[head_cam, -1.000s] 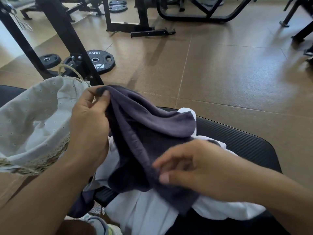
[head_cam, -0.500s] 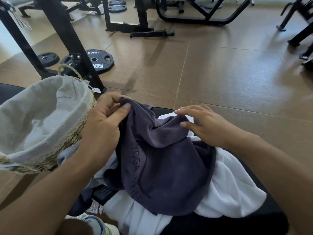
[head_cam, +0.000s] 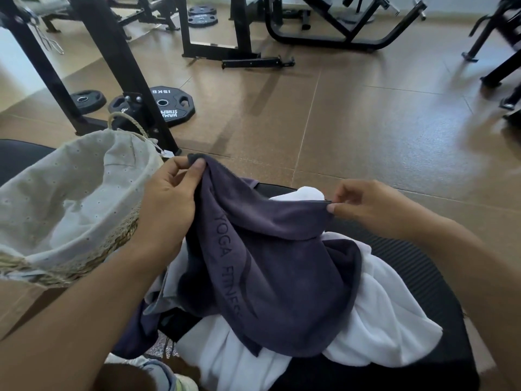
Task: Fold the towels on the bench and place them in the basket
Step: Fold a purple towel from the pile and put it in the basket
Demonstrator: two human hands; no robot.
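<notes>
Head view: the left hand [head_cam: 166,203] pinches one top corner of a dark purple towel [head_cam: 270,266] between thumb and fingers, just beside the basket [head_cam: 70,198]. The right hand [head_cam: 366,206] pinches the opposite top corner, so the upper edge stretches between both hands and the rest drapes down, lettering "YOGA FITNESS" showing. The towel hangs over a heap of white towels [head_cam: 380,320] on the black padded worktop [head_cam: 417,266]. The cloth-lined wicker basket stands at the left end. Weight plates [head_cam: 169,105] lie on the brown floor beyond.
</notes>
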